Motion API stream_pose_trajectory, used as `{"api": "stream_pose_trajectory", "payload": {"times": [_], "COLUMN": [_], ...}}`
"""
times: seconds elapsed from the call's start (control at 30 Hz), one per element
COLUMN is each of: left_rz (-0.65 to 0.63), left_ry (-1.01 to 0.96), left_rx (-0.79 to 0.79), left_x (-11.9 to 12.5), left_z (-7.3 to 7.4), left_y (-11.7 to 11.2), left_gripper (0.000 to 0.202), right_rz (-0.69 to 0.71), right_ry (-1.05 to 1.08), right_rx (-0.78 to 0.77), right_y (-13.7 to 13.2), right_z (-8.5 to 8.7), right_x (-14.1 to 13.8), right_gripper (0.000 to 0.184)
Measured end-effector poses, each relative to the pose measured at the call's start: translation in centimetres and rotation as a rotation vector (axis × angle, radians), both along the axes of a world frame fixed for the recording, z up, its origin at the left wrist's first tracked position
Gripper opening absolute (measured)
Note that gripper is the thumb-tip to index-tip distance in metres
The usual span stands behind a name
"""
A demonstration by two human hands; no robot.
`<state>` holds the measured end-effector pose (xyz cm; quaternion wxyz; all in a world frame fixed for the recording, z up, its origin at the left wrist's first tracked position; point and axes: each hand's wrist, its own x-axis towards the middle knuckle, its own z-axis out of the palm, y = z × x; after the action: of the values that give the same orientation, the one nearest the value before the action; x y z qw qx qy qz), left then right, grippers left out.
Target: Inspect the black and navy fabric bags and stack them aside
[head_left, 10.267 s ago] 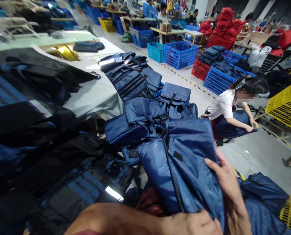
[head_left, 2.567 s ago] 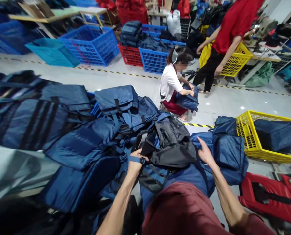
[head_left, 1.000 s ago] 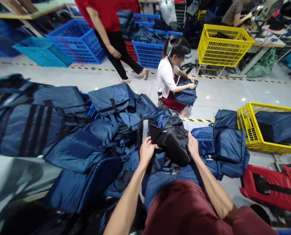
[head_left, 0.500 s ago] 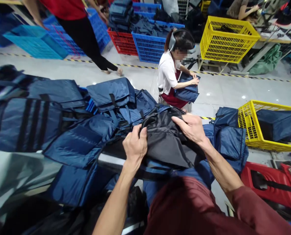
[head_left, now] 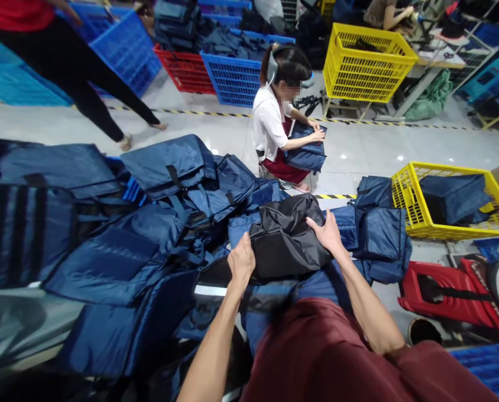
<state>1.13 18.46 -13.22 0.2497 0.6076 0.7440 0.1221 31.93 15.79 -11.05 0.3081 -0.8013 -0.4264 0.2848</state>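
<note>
— Where is the black bag (head_left: 286, 237) right now?

— In front of the person, lying on top of the heap of blue bags (head_left: 148, 245); it is crumpled and sits just above the person's dark red clothing (head_left: 316, 346), low in the head view.

— And the hands?

— The left hand (head_left: 241, 259) is at the bag's left edge, fingers curled down and closed on the black fabric; the right hand (head_left: 327, 233) lies on the bag's upper right side, palm down, fingers spread flat, pressing on it rather than gripping.

— What lies around it?

— Blue bags spread away to the left and behind it; more of them are stacked just to the right, between the black bag and a yellow basket (head_left: 402, 192) on the floor (head_left: 358, 156); that basket has a dark blue bag inside; a red bag (head_left: 433, 290) lies on the floor near the lower right.

— Anyone else there?

— A kneeling person (head_left: 270, 120) in a white top is beyond the heap, both hands on a navy bag (head_left: 305, 156) held against the knees; a walking person (head_left: 77, 72) in black trousers crosses the upper left; blue, red and yellow crates stand along the far side.
</note>
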Motion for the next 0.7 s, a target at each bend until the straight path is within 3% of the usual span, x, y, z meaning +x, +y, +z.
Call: {"api": "stream_pose_trajectory", "payload": {"times": [0.07, 0.17, 0.3, 0.37, 0.43, 0.57, 0.7], "left_rz": [0.011, 0.045, 0.077, 0.079, 0.078, 0.052, 0.044], "left_ry": [-0.013, -0.027, -0.03, -0.002, 0.036, 0.045, -0.008], "left_rx": [0.021, 0.066, 0.168, 0.19, 0.108, -0.061, -0.033], "left_x": [0.2, -0.3, -2.2, -2.7, -2.4, -0.5, -0.8], "left_z": [0.1, 1.3, 3.4, 3.3, 2.2, -1.1, -2.4], "left_y": [0.0, 0.3, 1.5, 2.0, 2.2, 1.5, 1.3], "left_gripper": [0.063, 0.062, 0.071, 0.075, 0.072, 0.06, 0.065], "right_rz": [-0.058, 0.029, -0.002, 0.023, 0.028, 0.017, -0.014], "right_ry": [0.076, 0.125, 0.046, 0.004, -0.038, -0.072, -0.046], "right_rx": [-0.109, -0.112, 0.145, 0.238, 0.17, -0.084, -0.073], "right_y": [0.2, 1.0, 1.7, 2.6, 3.5, 4.4, 4.0], "right_z": [-1.3, 0.2, 4.1, 4.4, 3.0, -1.5, -3.5], "right_x": [-0.1, 1.0, 3.3, 3.2, 2.1, -0.6, -0.3], "right_gripper": [0.094, 0.06, 0.07, 0.074, 0.073, 0.068, 0.068]}}
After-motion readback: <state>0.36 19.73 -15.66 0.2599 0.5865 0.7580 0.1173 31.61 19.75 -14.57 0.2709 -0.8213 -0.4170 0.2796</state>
